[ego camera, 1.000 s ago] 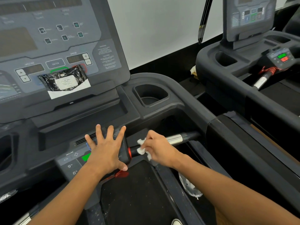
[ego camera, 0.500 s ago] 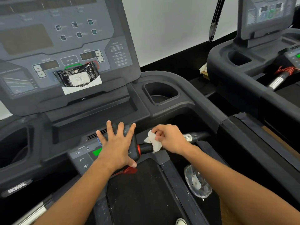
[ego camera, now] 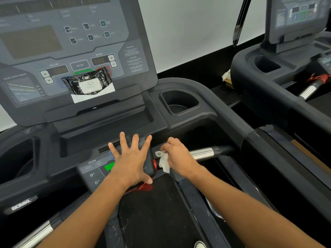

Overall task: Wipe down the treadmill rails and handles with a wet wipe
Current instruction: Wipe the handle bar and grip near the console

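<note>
My right hand (ego camera: 177,156) grips a white wet wipe (ego camera: 163,161) wrapped around the inner end of the right handle bar (ego camera: 202,153), whose silver section shows past my knuckles. My left hand (ego camera: 130,158) lies flat with fingers spread on the small control panel (ego camera: 93,169) at the middle of the treadmill. The black right side rail (ego camera: 259,145) runs from the console toward the lower right. A black wet-wipe pack (ego camera: 88,84) leans on the console display. The left handle bar (ego camera: 34,235) shows at the bottom left.
A cup holder (ego camera: 179,102) sits in the console tray right of the display. A second treadmill (ego camera: 286,68) stands close on the right. A red safety cord (ego camera: 143,187) hangs below my left hand over the running belt (ego camera: 157,217).
My right hand with the wipe has slid left along the handle bar toward the control panel, baring more silver. The view has shifted, moving the scene right in frame. My left hand stays put.
</note>
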{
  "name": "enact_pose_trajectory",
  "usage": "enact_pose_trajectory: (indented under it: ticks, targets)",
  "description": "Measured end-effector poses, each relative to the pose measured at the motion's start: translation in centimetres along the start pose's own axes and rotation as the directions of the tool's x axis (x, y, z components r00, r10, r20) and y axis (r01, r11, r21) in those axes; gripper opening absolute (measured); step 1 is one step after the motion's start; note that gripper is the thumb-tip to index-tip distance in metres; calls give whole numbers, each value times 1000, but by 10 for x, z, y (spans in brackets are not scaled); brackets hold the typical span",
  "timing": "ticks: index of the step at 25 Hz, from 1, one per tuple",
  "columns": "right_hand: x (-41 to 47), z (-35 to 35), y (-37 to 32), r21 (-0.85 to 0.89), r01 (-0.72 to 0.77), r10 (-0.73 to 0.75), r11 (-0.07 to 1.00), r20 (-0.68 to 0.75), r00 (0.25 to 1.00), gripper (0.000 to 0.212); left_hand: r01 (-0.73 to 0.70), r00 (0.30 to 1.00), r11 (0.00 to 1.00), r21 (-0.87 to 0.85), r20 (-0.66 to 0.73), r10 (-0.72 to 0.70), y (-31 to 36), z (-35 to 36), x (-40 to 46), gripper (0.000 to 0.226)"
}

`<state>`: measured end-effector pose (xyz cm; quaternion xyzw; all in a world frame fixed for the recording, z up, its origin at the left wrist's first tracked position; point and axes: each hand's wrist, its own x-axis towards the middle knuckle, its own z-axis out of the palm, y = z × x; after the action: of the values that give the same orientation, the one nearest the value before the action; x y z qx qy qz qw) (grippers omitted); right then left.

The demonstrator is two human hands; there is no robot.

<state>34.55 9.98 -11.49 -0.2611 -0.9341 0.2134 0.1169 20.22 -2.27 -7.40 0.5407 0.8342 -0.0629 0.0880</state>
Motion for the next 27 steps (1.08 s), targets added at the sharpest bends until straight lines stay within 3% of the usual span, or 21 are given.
enact_pose_trajectory:
  ticks: [2, 5, 8, 12, 17, 20, 24, 27]
  targets:
    - [-1, 2, -4, 26, 9, -10, 1000, 12, 1000, 37, -3, 1000, 1000, 7, -4, 3, 1, 0, 0, 149]
    - [-9, 1, -10, 66, 23, -34, 998, 162, 986, 35, -6, 1000, 1000, 1, -6, 6, 0, 1, 1, 149]
    - [-20, 11, -22, -76, 32, -12, 997, 244, 970, 43, -6, 1000, 1000, 2, 2, 6, -1, -1, 0, 149]
    - [-29, 14, -16, -175, 127, -93, 976, 191, 977, 62, -1, 1000, 1000, 0, 1, 1, -1, -1, 0, 149]
    - [-47, -8, 51, -255, 145, -122, 956, 104, 987, 68, 7, 1000, 1000, -4, 12, -7, 0, -3, -1, 150]
    - [-67, -30, 107, -323, 40, -28, 946, 42, 999, 64, 6, 1000, 1000, 3, 18, -6, 1, -4, -1, 150]
    - [-83, -58, 165, -442, -64, 108, 895, 76, 991, 61, 8, 1000, 1000, 7, 19, -8, 2, -3, 1, 150]
    - [-83, -35, 136, -252, -321, 293, 913, -143, 946, 61, 13, 1000, 1000, 12, 15, -13, 2, -3, 2, 150]
